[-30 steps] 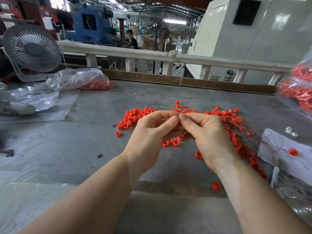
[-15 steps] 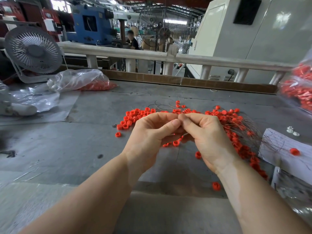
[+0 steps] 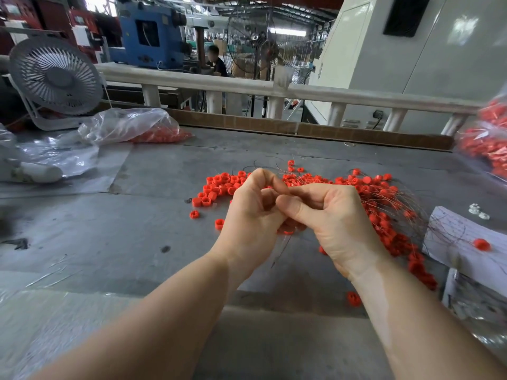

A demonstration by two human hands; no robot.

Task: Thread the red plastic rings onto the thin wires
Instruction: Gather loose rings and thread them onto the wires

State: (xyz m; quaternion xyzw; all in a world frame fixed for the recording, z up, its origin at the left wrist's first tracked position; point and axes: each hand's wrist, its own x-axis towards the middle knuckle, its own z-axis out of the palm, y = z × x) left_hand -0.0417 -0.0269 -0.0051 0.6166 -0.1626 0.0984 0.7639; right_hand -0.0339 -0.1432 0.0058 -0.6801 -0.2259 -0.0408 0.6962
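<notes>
Several small red plastic rings (image 3: 219,185) lie scattered on the grey table (image 3: 115,231), in a heap behind my hands and down the right side (image 3: 389,231). Thin dark wires (image 3: 406,204) fan out over the right-hand rings. My left hand (image 3: 252,215) and right hand (image 3: 334,212) meet above the table's middle, fingertips pinched together. A thin wire (image 3: 282,248) hangs down from between them. A red ring (image 3: 288,232) shows under the fingers; which hand holds it is hidden.
A grey desk fan (image 3: 55,78) stands at the back left beside a clear plastic bag of red rings (image 3: 131,127). Another bag of red rings (image 3: 488,138) sits at the right edge. White paper (image 3: 450,231) with one ring lies at right. A person stands far behind the railing.
My hands have shifted: the left fingers curled in and the right thumb slid across to the left. A wire end now hangs below them. The view moved closer.
</notes>
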